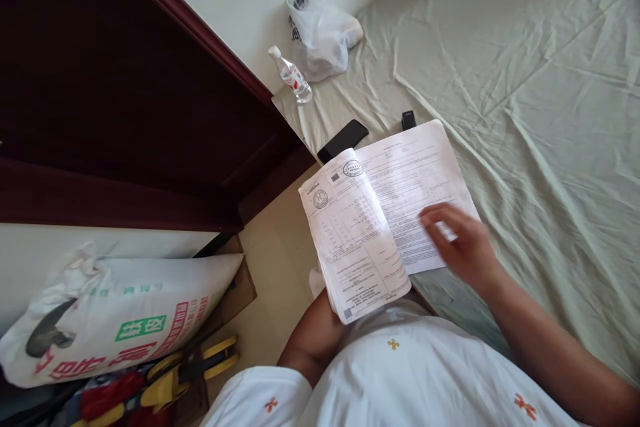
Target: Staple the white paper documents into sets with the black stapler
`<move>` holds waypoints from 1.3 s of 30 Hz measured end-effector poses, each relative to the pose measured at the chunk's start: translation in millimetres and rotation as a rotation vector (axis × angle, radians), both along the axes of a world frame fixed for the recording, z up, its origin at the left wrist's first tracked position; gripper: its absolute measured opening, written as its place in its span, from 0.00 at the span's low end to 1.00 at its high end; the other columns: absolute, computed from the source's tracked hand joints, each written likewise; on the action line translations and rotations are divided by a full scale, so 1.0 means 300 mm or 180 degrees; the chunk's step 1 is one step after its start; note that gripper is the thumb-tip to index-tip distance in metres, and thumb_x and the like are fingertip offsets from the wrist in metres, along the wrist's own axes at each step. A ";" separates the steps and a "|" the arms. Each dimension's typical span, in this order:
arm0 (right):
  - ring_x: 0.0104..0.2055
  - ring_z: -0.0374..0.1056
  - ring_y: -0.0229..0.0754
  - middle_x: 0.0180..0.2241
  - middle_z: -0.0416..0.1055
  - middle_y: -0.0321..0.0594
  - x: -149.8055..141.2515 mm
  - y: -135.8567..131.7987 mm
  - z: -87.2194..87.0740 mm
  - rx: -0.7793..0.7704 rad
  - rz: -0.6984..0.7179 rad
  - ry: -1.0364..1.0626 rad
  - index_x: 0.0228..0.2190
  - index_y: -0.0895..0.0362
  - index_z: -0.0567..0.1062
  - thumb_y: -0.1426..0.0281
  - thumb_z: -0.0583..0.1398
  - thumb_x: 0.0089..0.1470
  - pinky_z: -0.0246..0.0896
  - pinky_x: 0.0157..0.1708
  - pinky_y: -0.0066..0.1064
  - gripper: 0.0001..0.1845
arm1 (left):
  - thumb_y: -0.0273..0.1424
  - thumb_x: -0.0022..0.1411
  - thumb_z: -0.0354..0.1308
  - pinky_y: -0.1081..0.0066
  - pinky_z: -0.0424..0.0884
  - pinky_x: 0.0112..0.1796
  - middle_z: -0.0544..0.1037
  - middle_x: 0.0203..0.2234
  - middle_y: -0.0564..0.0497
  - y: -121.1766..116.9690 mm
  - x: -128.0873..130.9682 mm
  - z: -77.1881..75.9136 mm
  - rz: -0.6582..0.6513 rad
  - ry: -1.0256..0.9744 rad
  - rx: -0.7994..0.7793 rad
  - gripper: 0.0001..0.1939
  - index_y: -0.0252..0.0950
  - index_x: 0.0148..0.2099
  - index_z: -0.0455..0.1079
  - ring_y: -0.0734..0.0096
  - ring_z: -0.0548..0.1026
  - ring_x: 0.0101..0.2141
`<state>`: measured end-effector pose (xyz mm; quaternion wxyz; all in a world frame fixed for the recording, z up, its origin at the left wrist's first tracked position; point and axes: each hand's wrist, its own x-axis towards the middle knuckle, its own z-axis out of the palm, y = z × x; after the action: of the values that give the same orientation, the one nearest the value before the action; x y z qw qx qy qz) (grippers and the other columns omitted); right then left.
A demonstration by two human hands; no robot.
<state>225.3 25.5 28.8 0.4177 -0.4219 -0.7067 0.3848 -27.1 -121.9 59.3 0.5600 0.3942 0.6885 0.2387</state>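
A stack of printed sheets [357, 240] with round and oval stamps lies tilted over the bed's edge. My left forearm [313, 330] runs beneath this stack; the left hand and its fingers are hidden under the paper. To the right, another printed page [400, 177] rests on the bed sheet, partly covered by the stack. Over the lower right of that page is my right hand [465, 243], thumb and forefinger curved into a loop with their tips together. Nothing shows between the fingertips, and paper is visible through the loop.
A black phone [343, 140] and a small black object [409, 120] lie beyond the papers on the bed sheet [540, 167]. A clear bottle [293, 75] stands near a white plastic bag [323, 37] by the wall. A large printed sack [125, 313] sits on the floor at left.
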 end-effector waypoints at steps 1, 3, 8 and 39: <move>0.44 0.79 0.51 0.41 0.81 0.45 0.050 0.016 -0.040 0.0203 -0.0720 -0.0328 0.36 0.50 0.79 0.63 0.59 0.69 0.74 0.47 0.47 0.10 | 0.44 0.57 0.76 0.49 0.67 0.69 0.73 0.68 0.46 -0.006 -0.005 0.004 -0.0070 -0.0031 0.0043 0.32 0.48 0.62 0.78 0.44 0.70 0.69; 0.49 0.76 0.58 0.43 0.80 0.51 0.139 0.039 -0.118 0.0449 -0.1612 -0.0993 0.39 0.51 0.81 0.60 0.58 0.68 0.68 0.55 0.55 0.13 | 0.39 0.55 0.78 0.51 0.67 0.69 0.74 0.68 0.45 -0.013 -0.013 0.011 -0.0136 -0.0025 0.0099 0.34 0.47 0.63 0.77 0.45 0.70 0.69; 0.46 0.73 0.57 0.42 0.78 0.53 0.221 0.057 -0.231 0.0346 -0.1835 -0.1473 0.44 0.54 0.83 0.57 0.56 0.68 0.63 0.55 0.55 0.19 | 0.40 0.57 0.77 0.52 0.68 0.69 0.75 0.67 0.43 -0.011 0.000 0.014 -0.0061 -0.0074 -0.0047 0.33 0.44 0.64 0.77 0.45 0.70 0.69; 0.39 0.69 0.54 0.37 0.79 0.48 0.206 0.055 -0.234 0.0228 -0.1659 -0.1287 0.33 0.50 0.81 0.57 0.59 0.66 0.63 0.49 0.52 0.16 | 0.33 0.61 0.73 0.55 0.62 0.73 0.66 0.73 0.45 -0.009 0.011 0.020 -0.0355 0.0355 0.0093 0.39 0.46 0.72 0.67 0.50 0.62 0.74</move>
<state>287.2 42.1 -41.3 0.3679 -0.6413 -0.6568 0.1484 -23.8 -124.6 65.4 0.5274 0.4528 0.6920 0.1948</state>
